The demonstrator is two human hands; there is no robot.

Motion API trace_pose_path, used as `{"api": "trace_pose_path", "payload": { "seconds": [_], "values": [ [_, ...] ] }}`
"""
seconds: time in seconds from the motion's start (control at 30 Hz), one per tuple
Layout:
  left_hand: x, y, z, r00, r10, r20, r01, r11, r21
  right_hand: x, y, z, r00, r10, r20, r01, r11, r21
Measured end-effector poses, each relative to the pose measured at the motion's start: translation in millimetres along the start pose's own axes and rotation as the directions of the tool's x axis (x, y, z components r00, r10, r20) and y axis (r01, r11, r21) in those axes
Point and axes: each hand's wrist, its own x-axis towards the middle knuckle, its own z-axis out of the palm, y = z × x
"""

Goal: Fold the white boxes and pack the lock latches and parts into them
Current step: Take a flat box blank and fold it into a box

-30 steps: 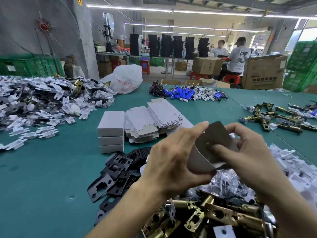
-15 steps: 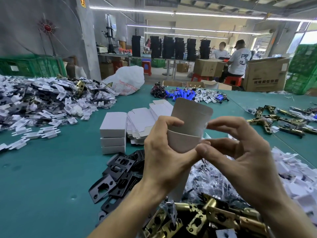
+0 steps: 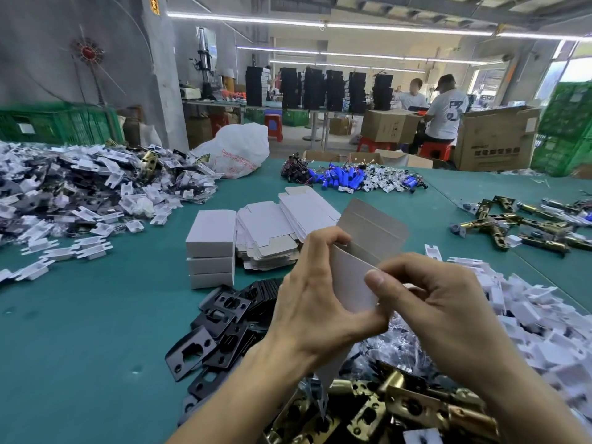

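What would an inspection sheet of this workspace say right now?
Surface: green table, heavily loaded.
Job's things: half-folded box in hand; three folded boxes stacked; flat blanks beside them; black plates and brass latches nearest; white plastic parts heaped left and right.
Clutter: blue cylinders; white bag.
Hands: left hand and right hand both grip the half-folded box.
Cables: thin wires among the blue cylinders.
Surroundings: two people at cartons; green crates.
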Motion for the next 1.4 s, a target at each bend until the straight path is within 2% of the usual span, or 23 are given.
{"api": "trace_pose_path", "payload": {
  "seconds": [0.1,0.2,0.27,0.37,0.53,0.7,0.8,0.87,1.1,1.2,1.4],
  "values": [
    [-1.0,1.2,-0.8,1.000,0.021,0.012,-0.021,0.999,-0.041,0.2,-2.3,-0.7,0.998,0.069,-0.001,-0.067,0.978,0.198],
    [-1.6,3.5,-2.6,0.998,0.066,0.013,-0.066,0.997,-0.028,3.3,-4.2,-4.4,0.983,0.139,-0.118,-0.076,0.901,0.426],
    [-1.3,5.4,-3.9,0.992,0.122,0.023,-0.123,0.992,0.043,4.8,-6.7,-8.1,0.965,0.197,-0.174,-0.082,0.855,0.513],
    [-0.8,6.4,-5.3,0.988,0.151,0.046,-0.156,0.980,0.128,4.5,-6.8,-9.0,0.967,0.228,-0.110,-0.128,0.815,0.565],
    [-1.6,1.2,-2.6,0.993,0.094,0.072,-0.097,0.995,0.033,3.3,-2.4,-7.0,0.973,0.220,0.076,-0.221,0.772,0.595],
    [-2.9,-1.2,1.1,0.992,0.049,0.116,-0.053,0.998,0.027,1.2,-2.1,-0.7,0.977,0.212,0.030,-0.201,0.855,0.479],
    [-5.2,-2.8,2.7,0.989,0.018,0.148,-0.023,0.999,0.031,0.0,-0.4,4.2,0.984,0.173,-0.043,-0.153,0.943,0.296],
    [-5.6,-3.3,3.9,0.989,0.009,0.146,-0.011,1.000,0.015,-0.9,-1.2,5.5,0.987,0.155,-0.039,-0.142,0.963,0.230],
    [-3.2,-9.2,5.3,0.991,-0.039,0.125,0.046,0.997,-0.058,-1.7,-6.3,5.5,0.989,0.138,0.054,-0.148,0.950,0.276],
    [-4.3,-11.3,5.9,0.990,-0.058,0.130,0.067,0.996,-0.059,-2.1,-2.3,8.4,0.984,0.175,0.034,-0.178,0.955,0.237],
    [-5.3,-16.1,8.4,0.987,-0.058,0.147,0.067,0.996,-0.058,-2.8,3.4,9.2,0.978,0.208,0.015,-0.203,0.934,0.294]
  ]
}}
